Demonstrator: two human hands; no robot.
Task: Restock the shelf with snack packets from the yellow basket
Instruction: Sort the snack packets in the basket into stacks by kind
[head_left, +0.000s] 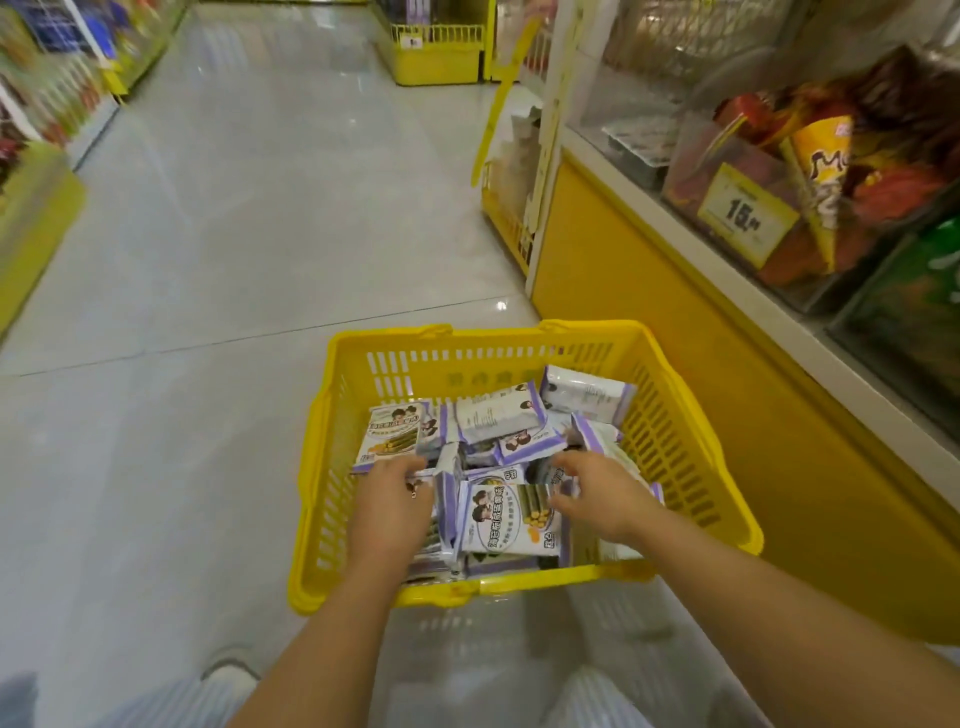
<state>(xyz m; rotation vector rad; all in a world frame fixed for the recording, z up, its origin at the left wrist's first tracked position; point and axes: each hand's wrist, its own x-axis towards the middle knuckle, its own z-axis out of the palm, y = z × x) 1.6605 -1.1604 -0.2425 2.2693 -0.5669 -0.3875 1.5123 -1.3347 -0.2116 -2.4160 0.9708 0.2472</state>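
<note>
Stretching away to the far end, the pale tiled floor (234, 208) fills most of the view, with blurred shelves (47, 104) along its left edge. On the right stands a yellow-fronted freezer chest (675, 338), its glass top showing wrapped ice creams (821, 171). The yellow basket (691, 426) sits on the floor just beside the chest's near left corner. It holds a loose heap of white-and-purple snack packets (498, 415), some flat, some on edge.

Both bare forearms reach in over the near rim. The left hand (389, 499) lies palm down on the left side of the heap, fingers bent over packets standing on edge; whether it has hold of any cannot be told. The right hand (602, 499) is on the right side, fingers curled and thumb against the right edge of a face-up packet (511, 519) at the near wall; its grip is also unclear. A yellow price tag (745, 213) hangs inside the chest.
</note>
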